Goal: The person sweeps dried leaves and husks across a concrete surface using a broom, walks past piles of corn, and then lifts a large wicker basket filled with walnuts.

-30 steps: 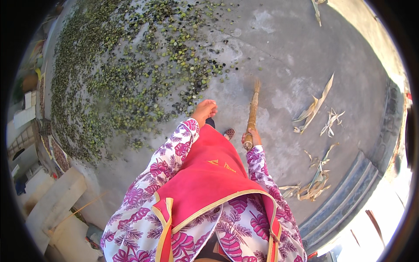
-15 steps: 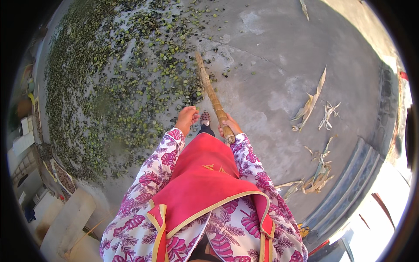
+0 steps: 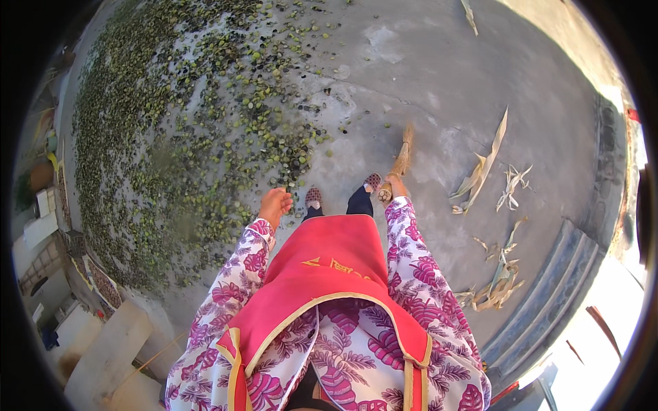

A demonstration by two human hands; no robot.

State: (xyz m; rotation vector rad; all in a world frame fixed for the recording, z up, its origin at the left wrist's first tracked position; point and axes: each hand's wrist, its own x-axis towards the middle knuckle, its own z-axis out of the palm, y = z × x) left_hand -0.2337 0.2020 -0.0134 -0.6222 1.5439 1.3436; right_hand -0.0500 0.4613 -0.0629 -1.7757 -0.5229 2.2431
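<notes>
My right hand (image 3: 396, 186) is closed round the thick butt end of a short straw broom (image 3: 403, 156). The broom's far end points ahead and looks blurred, low over the concrete or touching it; I cannot tell which. Off to the left, my left hand (image 3: 275, 204) hangs with its fingers curled in and nothing visible in them. Beyond that hand lies a wide scatter of green and dark flat round pieces (image 3: 205, 137), like sliced fruit or pods, thinning out toward the middle. My feet in patterned shoes (image 3: 313, 197) stand at its edge.
Dry corn husks (image 3: 485, 168) lie on the grey concrete floor (image 3: 425, 75) to the right. Grey steps (image 3: 548, 288) curve along the right side. At the left edge are a pale slab (image 3: 113, 349) and assorted household objects. A red apron (image 3: 315, 253) covers my front.
The broom has swung rightward with my right hand and now reaches less far ahead. My left hand has shifted a little left and nearer. Both feet now show.
</notes>
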